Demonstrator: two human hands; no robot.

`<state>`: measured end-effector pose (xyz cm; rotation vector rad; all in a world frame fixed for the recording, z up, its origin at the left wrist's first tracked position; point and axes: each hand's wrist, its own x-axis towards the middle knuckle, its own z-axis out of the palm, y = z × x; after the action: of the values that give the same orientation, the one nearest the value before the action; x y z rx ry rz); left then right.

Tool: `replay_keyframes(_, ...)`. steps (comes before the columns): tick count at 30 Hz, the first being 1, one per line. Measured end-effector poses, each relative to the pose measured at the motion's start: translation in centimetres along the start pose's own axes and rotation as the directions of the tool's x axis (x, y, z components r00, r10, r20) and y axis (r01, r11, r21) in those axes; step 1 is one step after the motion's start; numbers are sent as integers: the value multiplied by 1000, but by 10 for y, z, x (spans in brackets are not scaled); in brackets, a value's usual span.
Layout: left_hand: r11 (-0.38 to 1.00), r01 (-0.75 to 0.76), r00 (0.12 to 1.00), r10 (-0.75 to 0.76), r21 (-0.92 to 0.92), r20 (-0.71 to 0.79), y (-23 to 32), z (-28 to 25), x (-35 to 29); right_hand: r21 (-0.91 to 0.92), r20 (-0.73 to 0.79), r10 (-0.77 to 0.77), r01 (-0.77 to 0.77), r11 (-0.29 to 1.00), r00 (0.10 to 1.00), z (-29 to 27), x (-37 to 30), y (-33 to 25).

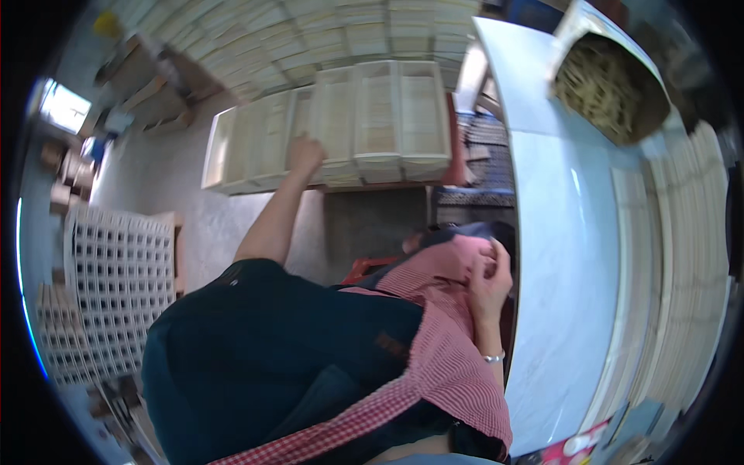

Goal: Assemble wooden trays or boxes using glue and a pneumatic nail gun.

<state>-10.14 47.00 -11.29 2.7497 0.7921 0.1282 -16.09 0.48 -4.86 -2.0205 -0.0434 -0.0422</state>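
While the person leans far over, the left hand (304, 155) reaches out to the row of pale wooden frames (349, 124), fingers spread flat on a frame's edge, seemingly to pick one. Nearer the body than the frames, the right hand (490, 283) curls loosely against the red checked cloth (442, 349), holding nothing clearly, beside the white table (558, 271).

White worktop (558, 256), 3 o'clock, long and bare. Open sack of pale sticks (604, 85), 1 o'clock. Stacked pale wooden slats (682, 279), far 3 o'clock. White lattice grids (116, 287), 9 o'clock. Grey floor (163, 178), 10 o'clock.
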Motion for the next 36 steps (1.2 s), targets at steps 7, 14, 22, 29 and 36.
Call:
replay_keyframes(7,751,-619,731,658,228,-182,31,-39,-25,149,-28,-33,37,988,999,-25,4,-10)
replay_keyframes(14,763,-627,772,582,156,256,65,-43,-30,-252,-358,-163,73,965,919,-168,-26,-14)
replay_keyframes(22,698,-699,716,683,158,149,78,-38,-13,-659,-687,123,-685,310,716,-402,-119,161)
replay_keyframes(29,380,-910,398,913,-165,-93,269,-58,-75,-794,-355,144,-379,475,924,-374,-123,104)
replay_keyframes(36,-72,-996,-61,985,-61,-161,444,-16,-81,-773,-379,197,-427,470,904,-373,-143,68)
